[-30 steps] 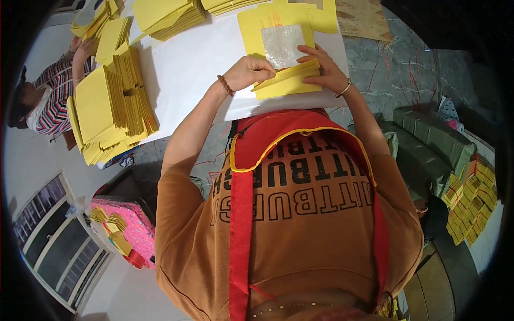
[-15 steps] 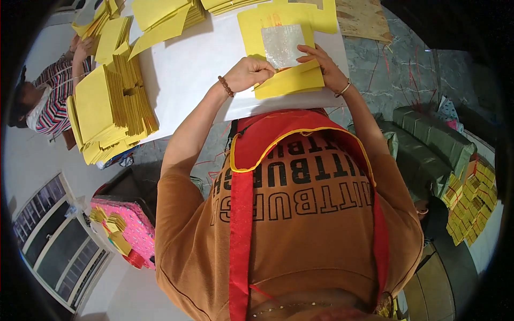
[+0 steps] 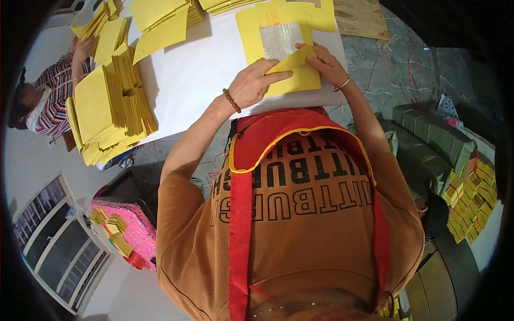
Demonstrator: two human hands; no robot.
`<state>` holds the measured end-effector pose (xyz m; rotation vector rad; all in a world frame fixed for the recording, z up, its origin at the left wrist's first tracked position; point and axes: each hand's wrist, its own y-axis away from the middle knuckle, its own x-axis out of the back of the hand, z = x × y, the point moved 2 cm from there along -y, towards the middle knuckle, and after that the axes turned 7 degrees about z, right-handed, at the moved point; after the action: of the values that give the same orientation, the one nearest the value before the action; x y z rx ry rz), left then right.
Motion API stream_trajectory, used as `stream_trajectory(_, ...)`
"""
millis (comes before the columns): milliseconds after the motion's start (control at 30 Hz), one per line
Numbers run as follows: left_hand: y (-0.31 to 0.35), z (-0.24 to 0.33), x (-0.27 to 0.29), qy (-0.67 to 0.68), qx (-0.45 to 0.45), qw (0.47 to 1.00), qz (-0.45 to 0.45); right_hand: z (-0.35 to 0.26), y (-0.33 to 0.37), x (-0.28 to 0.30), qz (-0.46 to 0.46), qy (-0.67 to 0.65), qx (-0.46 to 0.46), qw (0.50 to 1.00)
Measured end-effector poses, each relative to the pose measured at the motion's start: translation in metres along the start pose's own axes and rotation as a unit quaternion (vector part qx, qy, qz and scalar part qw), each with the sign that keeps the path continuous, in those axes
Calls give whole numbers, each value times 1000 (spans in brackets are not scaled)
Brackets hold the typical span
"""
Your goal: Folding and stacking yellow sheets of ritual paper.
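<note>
A sheet of yellow paper [image 3: 300, 83] lies at the near edge of the white table, its near part lifted and folded over toward the far side. On the sheet is a silvery-grey square patch [image 3: 281, 40], its near edge covered by the raised fold. My left hand [image 3: 254, 83] grips the fold's left end, the paper running between its fingers. The upper right corner of that fold is pinched by my right hand [image 3: 325, 65], fingertips over the edge. More yellow paper [image 3: 323, 18] lies under and beyond the sheet.
Piles of folded yellow paper [image 3: 96, 101] stand at the table's left, with another stack [image 3: 160, 13] at the far side. The white tabletop [image 3: 198, 64] lies between. At left, another person [image 3: 59, 96] handles yellow paper. Green wrapped bundles [image 3: 428, 139] sit at right.
My left hand has turned and spread its fingers along the fold. My right hand has come down onto the fold's corner, and the paper flap now stands higher over the patch.
</note>
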<state>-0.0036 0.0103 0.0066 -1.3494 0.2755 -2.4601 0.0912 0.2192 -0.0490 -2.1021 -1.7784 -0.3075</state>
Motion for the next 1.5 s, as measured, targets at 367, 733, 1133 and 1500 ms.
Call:
stream_trajectory(367,-1,1,0,-59,-13,997,-51,-4,2,0,7,-18,-17,1000)
stream_trajectory(733,-5,-7,10,81,34,996,-30,1,2,0,-1,-43,-29,999)
stream_trajectory(1133,-1,-1,8,-15,-31,998,-46,0,2,-1,7,-78,-50,996)
stream_trajectory(1500,0,-12,14,46,-13,997,-65,1,3,-1,14,-67,-58,996)
